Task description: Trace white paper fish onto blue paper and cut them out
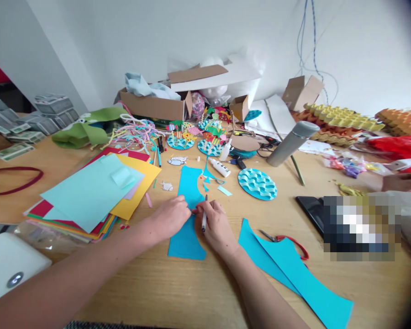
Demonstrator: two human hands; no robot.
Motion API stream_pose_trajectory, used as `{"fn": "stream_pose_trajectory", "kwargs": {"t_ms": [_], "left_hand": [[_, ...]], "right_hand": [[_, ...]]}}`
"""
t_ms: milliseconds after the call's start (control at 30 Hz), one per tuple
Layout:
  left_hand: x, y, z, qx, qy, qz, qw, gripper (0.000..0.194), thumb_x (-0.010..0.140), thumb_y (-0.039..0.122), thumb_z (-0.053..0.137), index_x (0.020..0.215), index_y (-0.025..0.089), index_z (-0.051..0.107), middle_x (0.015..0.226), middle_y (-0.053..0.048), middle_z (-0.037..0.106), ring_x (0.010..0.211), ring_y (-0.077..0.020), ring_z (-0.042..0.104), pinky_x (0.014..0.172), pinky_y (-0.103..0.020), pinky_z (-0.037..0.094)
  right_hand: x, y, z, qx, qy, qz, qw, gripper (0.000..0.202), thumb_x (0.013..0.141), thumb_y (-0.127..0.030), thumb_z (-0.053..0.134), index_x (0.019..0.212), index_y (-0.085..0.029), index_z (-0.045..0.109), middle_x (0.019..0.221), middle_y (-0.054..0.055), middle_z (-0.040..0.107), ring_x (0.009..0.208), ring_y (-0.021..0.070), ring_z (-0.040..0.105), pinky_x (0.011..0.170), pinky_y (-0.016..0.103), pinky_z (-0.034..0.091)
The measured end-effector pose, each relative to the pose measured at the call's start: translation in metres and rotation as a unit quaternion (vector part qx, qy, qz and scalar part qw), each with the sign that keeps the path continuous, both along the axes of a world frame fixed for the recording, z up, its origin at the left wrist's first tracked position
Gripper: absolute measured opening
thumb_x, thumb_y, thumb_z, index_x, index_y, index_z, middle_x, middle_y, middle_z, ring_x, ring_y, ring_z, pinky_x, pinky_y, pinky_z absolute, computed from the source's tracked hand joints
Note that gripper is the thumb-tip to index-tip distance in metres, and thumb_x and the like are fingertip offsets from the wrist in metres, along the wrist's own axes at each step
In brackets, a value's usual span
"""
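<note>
A blue paper piece (187,237) with curved right edge lies flat in front of me. My left hand (174,217) rests on its left side with the fingers curled; what they hold, if anything, is hidden. My right hand (215,224) is at its right edge, fingers wrapped round a grey pen (204,221). The fingertips of both hands nearly meet over the paper. Small blue scraps (207,180) and a white glue bottle (220,167) lie beyond. To the right is a round blue wavy disc (257,184).
Coloured sheets (89,192) are stacked at left. Two cut blue pieces (308,278) partly cover red-handled scissors (303,249) at right. A grey flask (291,144) stands behind, near a black phone (310,212). Another person's hand (402,181) shows at the right edge.
</note>
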State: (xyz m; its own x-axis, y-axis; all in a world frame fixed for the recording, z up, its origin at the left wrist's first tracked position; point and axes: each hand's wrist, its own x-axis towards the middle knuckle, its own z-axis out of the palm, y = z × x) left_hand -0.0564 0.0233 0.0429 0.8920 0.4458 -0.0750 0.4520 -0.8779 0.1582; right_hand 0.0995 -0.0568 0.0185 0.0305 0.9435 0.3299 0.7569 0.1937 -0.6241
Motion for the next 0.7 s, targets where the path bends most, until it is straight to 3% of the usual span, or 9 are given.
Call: {"fn": "stream_pose_trajectory", "kwargs": {"t_ms": [200, 400, 567, 633, 700], "left_hand": [[0.001, 0.001, -0.004, 0.005, 0.012, 0.026, 1.000, 0.029, 0.094, 0.012, 0.040, 0.091, 0.013, 0.068, 0.088, -0.009, 0.061, 0.083, -0.0210, 0.057, 0.081, -0.034, 0.045], [0.000, 0.004, 0.013, -0.025, 0.018, 0.040, 0.999, 0.031, 0.091, 0.010, 0.043, 0.080, 0.016, 0.071, 0.090, -0.009, 0.059, 0.088, -0.0230, 0.058, 0.076, -0.033, 0.046], [-0.003, 0.007, 0.023, -0.060, 0.003, 0.043, 0.997, 0.028, 0.088, 0.009, 0.049, 0.093, 0.022, 0.074, 0.093, -0.007, 0.060, 0.096, -0.0227, 0.057, 0.077, -0.030, 0.046], [-0.003, 0.009, 0.023, -0.073, -0.003, 0.042, 0.996, 0.027, 0.089, 0.010, 0.051, 0.097, 0.024, 0.074, 0.093, -0.006, 0.061, 0.096, -0.0222, 0.057, 0.078, -0.030, 0.046], [-0.003, 0.010, 0.022, -0.080, -0.007, 0.043, 0.996, 0.025, 0.088, 0.010, 0.054, 0.096, 0.023, 0.074, 0.091, -0.006, 0.062, 0.094, -0.0223, 0.057, 0.078, -0.030, 0.045]], "right_hand": [[0.002, -0.001, 0.000, -0.012, -0.003, 0.002, 1.000, 0.019, 0.085, -0.008, 0.045, 0.089, -0.019, 0.060, 0.078, 0.007, 0.060, 0.080, 0.0216, 0.055, 0.071, 0.030, 0.042], [0.002, 0.001, -0.002, -0.010, 0.026, 0.001, 1.000, 0.022, 0.093, -0.017, 0.040, 0.089, -0.019, 0.062, 0.078, 0.008, 0.061, 0.078, 0.0216, 0.057, 0.069, 0.031, 0.044], [0.003, -0.005, 0.004, 0.036, 0.156, -0.012, 0.987, 0.029, 0.099, -0.030, 0.038, 0.120, -0.021, 0.056, 0.090, 0.007, 0.067, 0.086, 0.0211, 0.062, 0.080, 0.035, 0.048], [0.005, -0.009, 0.006, 0.069, 0.215, -0.053, 0.973, 0.030, 0.099, -0.035, 0.038, 0.116, -0.022, 0.058, 0.086, 0.006, 0.067, 0.082, 0.0197, 0.063, 0.076, 0.033, 0.049], [0.008, -0.011, 0.007, 0.087, 0.255, -0.093, 0.959, 0.033, 0.100, -0.039, 0.037, 0.100, -0.020, 0.064, 0.074, 0.004, 0.065, 0.069, 0.0175, 0.061, 0.064, 0.029, 0.048]]}}
